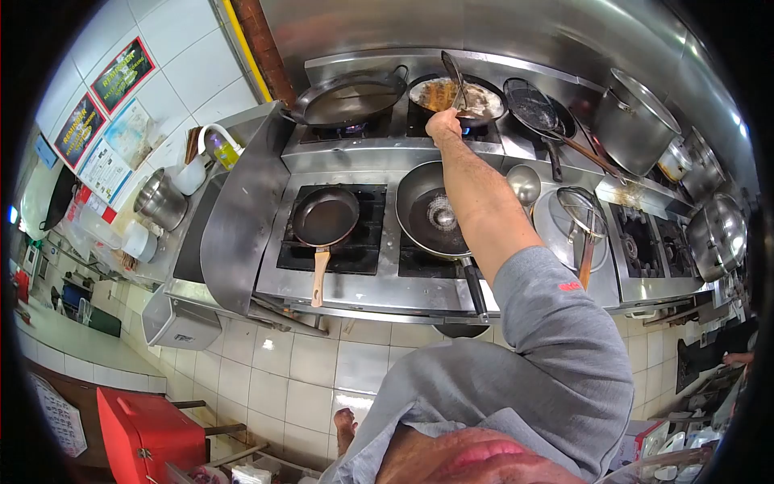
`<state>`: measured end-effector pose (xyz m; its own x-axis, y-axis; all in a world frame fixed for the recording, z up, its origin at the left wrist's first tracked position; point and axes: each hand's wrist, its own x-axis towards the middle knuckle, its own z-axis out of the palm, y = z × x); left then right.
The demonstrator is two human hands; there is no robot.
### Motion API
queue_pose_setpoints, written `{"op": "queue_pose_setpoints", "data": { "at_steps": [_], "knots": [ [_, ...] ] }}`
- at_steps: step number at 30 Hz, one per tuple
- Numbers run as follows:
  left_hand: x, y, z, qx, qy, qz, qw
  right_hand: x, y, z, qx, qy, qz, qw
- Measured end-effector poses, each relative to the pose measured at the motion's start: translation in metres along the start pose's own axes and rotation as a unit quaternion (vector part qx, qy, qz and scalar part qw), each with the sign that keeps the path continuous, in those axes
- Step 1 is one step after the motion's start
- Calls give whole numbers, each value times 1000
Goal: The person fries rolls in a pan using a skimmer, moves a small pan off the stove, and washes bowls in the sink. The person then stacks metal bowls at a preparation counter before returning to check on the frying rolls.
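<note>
My right hand (444, 127) reaches over the stove, closed on a long dark metal spatula (454, 77). The spatula slants up over a back-row frying pan (501, 103). Browned food (436, 95) with pale, foamy liquid around it fills that pan, and a blue flame burns beneath. Below my forearm sits a dark wok-like pan (415, 206) with a black handle. A small frying pan (326, 216) with a wooden handle rests on the front left burner. Down by my side hangs my left hand (345, 419), its fingers curled and nothing visible in them.
A wide wok (347, 101) stands over a lit back burner. To the right are a strainer (532, 105) on a pan, a ladle (524, 184), a glass lid (582, 208) and a tall pot (637, 121). A red cooler box (149, 440) is behind me; another person's hand (735, 357) shows far right.
</note>
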<state>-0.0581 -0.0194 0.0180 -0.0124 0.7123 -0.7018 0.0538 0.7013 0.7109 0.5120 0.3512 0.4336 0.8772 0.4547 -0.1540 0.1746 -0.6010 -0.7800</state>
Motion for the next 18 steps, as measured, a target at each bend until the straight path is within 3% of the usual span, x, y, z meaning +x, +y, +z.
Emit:
{"op": "queue_pose_setpoints", "data": {
  "at_steps": [6,7,8,9,15,17,18],
  "knots": [
    [-6,-23,-10,-15,12,-42,999,-8,-4,-6,-68,40,-36,996],
    [10,-43,-19,207,-49,-8,977,-7,-6,-7,-69,38,-35,996],
    [29,-70,-31,491,-89,57,865,-6,-9,-9,-61,34,-37,997],
    [38,-81,-36,661,-101,131,732,-5,-9,-10,-52,31,-38,997],
    [42,-81,-35,547,-35,39,836,16,-6,6,43,18,-24,999],
    [26,-69,-34,142,-34,-27,989,14,-7,4,81,19,-18,996],
    [14,-59,-33,-53,-17,-54,997,11,-10,-2,122,-6,5,992]
  ]
}}
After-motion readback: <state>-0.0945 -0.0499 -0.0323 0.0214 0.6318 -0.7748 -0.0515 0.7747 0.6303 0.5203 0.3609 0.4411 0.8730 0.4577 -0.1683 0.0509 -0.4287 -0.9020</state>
